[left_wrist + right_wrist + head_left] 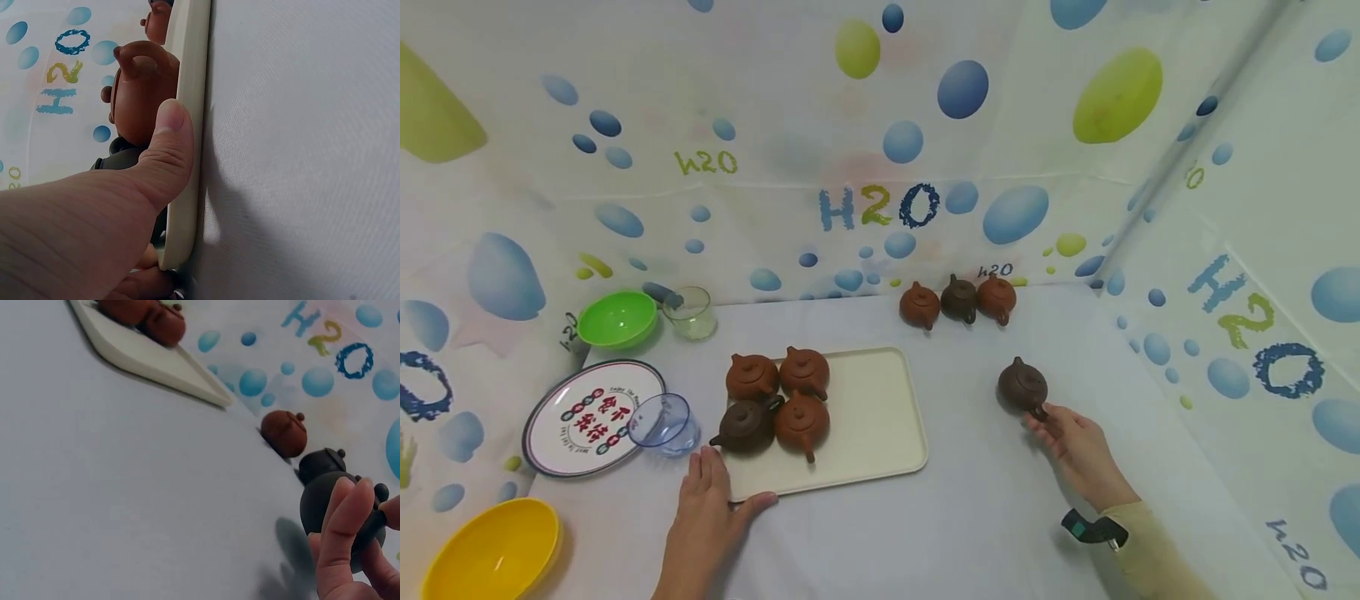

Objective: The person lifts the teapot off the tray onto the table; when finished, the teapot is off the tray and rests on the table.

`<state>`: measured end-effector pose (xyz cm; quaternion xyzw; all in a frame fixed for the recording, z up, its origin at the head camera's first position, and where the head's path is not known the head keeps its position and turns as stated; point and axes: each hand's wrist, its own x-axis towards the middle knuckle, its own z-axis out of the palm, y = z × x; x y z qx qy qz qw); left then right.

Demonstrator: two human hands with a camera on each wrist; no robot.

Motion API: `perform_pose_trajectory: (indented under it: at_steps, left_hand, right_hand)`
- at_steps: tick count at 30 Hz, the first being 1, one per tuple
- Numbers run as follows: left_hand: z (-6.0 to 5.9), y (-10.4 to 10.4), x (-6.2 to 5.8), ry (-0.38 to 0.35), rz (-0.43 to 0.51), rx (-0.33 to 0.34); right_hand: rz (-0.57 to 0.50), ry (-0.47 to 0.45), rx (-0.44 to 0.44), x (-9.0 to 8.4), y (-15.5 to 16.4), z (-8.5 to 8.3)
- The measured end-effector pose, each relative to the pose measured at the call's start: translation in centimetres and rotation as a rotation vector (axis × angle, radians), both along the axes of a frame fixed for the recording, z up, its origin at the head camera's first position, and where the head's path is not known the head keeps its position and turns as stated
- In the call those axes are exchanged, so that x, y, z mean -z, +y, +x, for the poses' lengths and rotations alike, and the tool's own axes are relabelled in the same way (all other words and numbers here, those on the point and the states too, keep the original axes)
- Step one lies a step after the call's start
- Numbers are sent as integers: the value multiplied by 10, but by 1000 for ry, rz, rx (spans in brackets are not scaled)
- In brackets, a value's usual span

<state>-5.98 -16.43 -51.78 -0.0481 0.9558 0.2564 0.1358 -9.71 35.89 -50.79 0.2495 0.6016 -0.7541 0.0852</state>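
My right hand point(1078, 450) grips a dark brown teapot point(1022, 386) by its handle, right of the tray; in the right wrist view fingers overlap the teapot's dark body point(319, 500). With my left hand point(703, 512) I hold the front left corner of a cream tray point(872, 417). The thumb point(172, 150) lies along its front rim, while the other fingers are at its left side, partly hidden. On the tray's left half, three reddish-brown teapots point(802, 421) and a dark one point(747, 427) stand close together. The tray's right half is bare.
Behind, two reddish teapots point(919, 306) flank a dark teapot point(958, 299) in a row. Left of the tray are a blue clear cup point(664, 423), an oval plate point(587, 417), a green bowl point(617, 320), a glass point(690, 314) and a yellow bowl point(493, 550).
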Motion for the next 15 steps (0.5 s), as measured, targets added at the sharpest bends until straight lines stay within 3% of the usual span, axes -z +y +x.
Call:
perform_pose_trajectory:
  at_steps: [15]
  left_hand:
    - [1, 1, -1, 5, -6, -14]
  right_hand:
    - [-95, -46, 131, -15, 28, -47]
